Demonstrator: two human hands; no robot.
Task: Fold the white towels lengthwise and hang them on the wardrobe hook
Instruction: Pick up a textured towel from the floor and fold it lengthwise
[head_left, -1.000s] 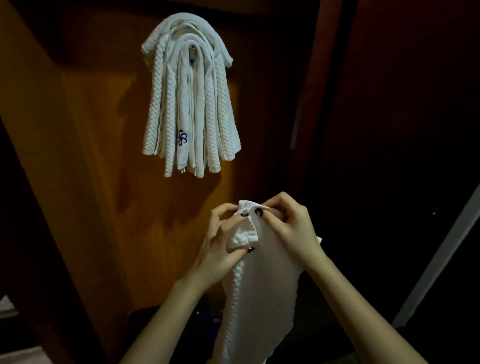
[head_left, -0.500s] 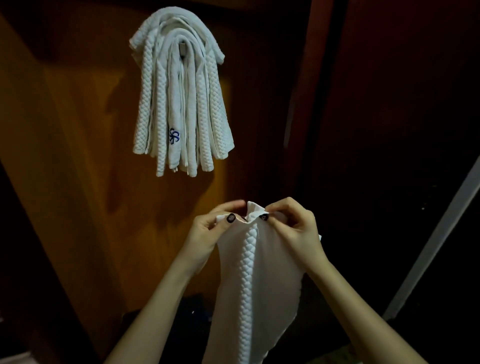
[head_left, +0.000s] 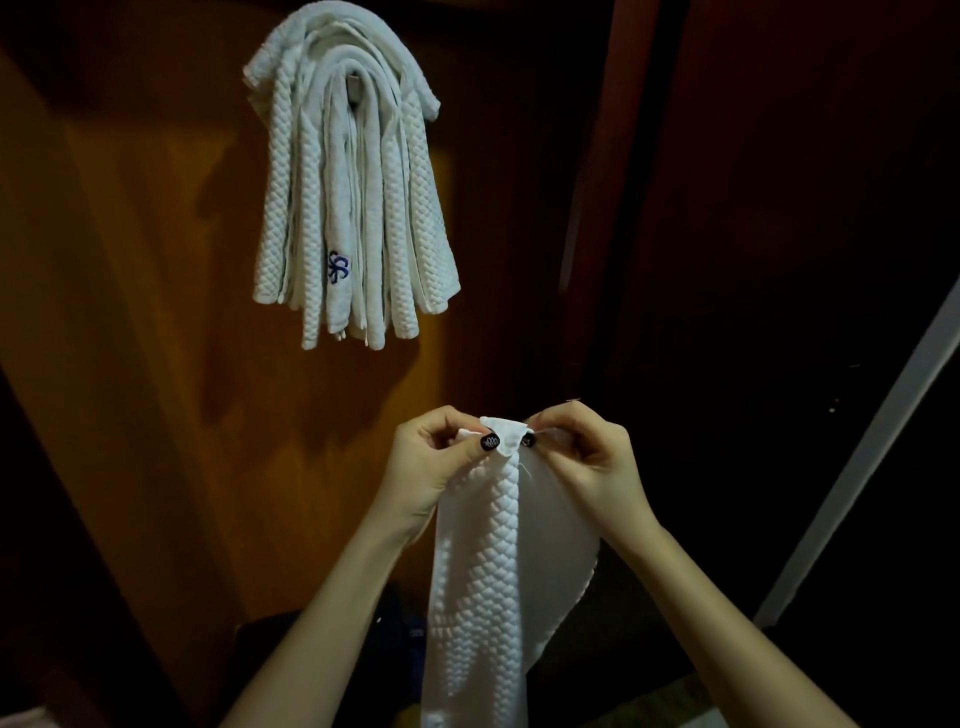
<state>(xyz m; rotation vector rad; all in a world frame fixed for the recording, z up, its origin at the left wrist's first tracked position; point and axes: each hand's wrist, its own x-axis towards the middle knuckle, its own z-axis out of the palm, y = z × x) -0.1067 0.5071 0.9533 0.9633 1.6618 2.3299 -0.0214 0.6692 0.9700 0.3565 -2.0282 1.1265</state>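
An orange-brown wooden panel (head_left: 156, 338) fills the left. A dark reddish door (head_left: 779, 156) stands at right, with 1 pale slanted strip (head_left: 862, 467) beside it.

Left hand (head_left: 423, 467) and right hand (head_left: 587, 457) pinch a towel's (head_left: 478, 571) top edge (hanging below hooked towels (head_left: 353, 208)).

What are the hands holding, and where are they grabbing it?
A white towel, held by its top edge. The left hand pinches the left side of that edge and the right hand pinches the right side. The rest hangs down.
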